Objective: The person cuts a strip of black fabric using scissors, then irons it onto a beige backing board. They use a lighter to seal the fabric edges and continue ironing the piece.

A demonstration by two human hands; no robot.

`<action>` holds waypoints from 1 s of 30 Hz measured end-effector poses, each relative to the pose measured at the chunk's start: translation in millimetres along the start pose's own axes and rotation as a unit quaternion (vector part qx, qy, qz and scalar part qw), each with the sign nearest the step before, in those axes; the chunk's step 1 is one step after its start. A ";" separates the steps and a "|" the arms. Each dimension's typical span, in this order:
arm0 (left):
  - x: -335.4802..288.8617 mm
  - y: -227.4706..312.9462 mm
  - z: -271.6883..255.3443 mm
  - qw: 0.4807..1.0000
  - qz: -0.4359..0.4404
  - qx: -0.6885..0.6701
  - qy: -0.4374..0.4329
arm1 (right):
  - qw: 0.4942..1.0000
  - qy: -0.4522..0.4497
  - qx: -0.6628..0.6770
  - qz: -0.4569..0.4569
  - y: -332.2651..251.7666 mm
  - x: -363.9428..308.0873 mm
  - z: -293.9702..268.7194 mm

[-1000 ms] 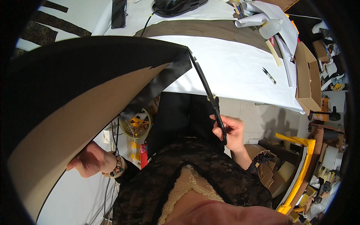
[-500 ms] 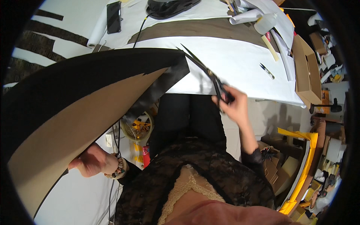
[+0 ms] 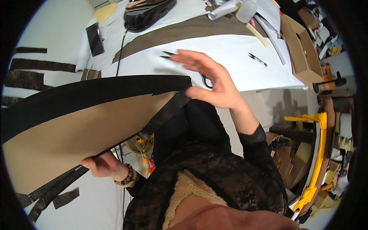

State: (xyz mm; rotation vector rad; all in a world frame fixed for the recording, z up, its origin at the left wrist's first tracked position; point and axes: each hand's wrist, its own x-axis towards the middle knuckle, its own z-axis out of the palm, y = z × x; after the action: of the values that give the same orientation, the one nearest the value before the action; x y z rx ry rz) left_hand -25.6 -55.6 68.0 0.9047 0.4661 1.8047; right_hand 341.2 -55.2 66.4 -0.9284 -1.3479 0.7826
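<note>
A large curved tan board with black fabric folded over its edges slants across the left side. My left hand is closed on its lower edge, thumb on the tan face. At the board's right-hand corner, my right hand is open with fingers spread and the thumb close to the black flap; whether it touches cannot be told. Beneath and behind that hand, black scissors lie on the white table, partly hidden, with the blade tips and one handle loop showing.
The white-covered table bears a brown strip of material, small thread snips, a phone and a black device with a cord. A cardboard box stands at the right. Dark patterned strips lie at left.
My right hand has let go of the scissors, which now lie on the table, and has moved left to the board's corner. The board has tilted, its far edge lower in view.
</note>
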 end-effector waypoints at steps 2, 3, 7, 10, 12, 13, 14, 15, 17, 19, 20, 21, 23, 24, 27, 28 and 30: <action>-2.0 -5.1 0.4 1.000 -0.005 0.007 0.012 | 0.995 -0.074 -0.066 -0.014 -9.3 9.2 -1.8; -1.1 -1.5 -11.6 0.997 -0.044 -0.058 0.003 | 0.997 -0.042 -0.063 -0.003 -11.6 8.1 -1.1; -15.8 -15.8 -53.7 0.990 -0.096 0.077 -0.073 | 0.997 -0.048 -0.056 -0.021 -17.1 7.4 -6.9; -25.0 -18.6 -39.0 0.991 -0.109 0.076 0.022 | 0.989 -0.116 -0.028 0.088 -9.1 4.1 -46.3; -22.6 -16.9 -25.8 0.991 -0.116 0.063 0.022 | 0.970 0.060 -0.234 0.011 36.0 -5.6 -124.4; -23.8 -14.8 -31.3 0.993 -0.111 0.037 0.004 | 0.898 0.123 -0.419 0.062 44.1 -13.9 -161.9; -16.9 -11.7 -43.5 0.994 -0.107 0.010 -0.019 | 0.782 0.106 -0.609 0.080 66.2 -35.3 -202.9; -12.6 -9.1 -51.3 0.994 -0.100 -0.015 -0.041 | 0.736 0.097 -0.656 0.139 88.3 -58.6 -230.3; -13.6 -9.4 -42.3 0.995 -0.079 -0.015 -0.052 | 0.726 0.061 -0.661 0.177 107.0 -90.1 -244.4; -13.9 -12.3 -39.8 0.995 -0.070 -0.042 -0.055 | 0.744 0.100 -0.643 0.151 109.5 -101.0 -246.4; -15.0 -12.5 -38.5 0.996 -0.069 -0.029 -0.050 | 0.738 0.109 -0.653 0.129 110.8 -103.2 -247.2; -16.0 -13.2 -36.6 0.996 -0.068 -0.017 -0.045 | 0.751 0.130 -0.632 0.141 114.7 -104.6 -245.5; -15.8 -11.9 -32.3 0.995 -0.071 -0.034 -0.068 | 0.774 0.172 -0.587 0.162 109.8 -94.8 -228.0; -16.2 -11.5 -30.9 0.995 -0.063 -0.029 -0.067 | 0.811 0.207 -0.512 0.191 106.9 -89.6 -214.2; -16.7 -11.4 -22.6 0.997 -0.041 -0.004 -0.061 | 0.896 0.248 -0.326 0.173 68.7 -65.1 -135.7; -17.6 -11.7 -18.2 0.998 -0.030 0.012 -0.058 | 0.926 0.243 -0.255 0.135 60.5 -62.2 -109.0; -20.2 -11.6 -15.8 0.998 -0.015 0.031 -0.051 | 0.963 0.170 -0.150 0.148 20.3 -50.5 -56.0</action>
State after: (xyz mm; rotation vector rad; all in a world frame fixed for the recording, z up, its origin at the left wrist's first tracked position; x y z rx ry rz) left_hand -26.4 -67.8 42.7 1.0216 0.4698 1.7154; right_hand 393.7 -96.7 26.3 -1.4587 -1.0502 0.6113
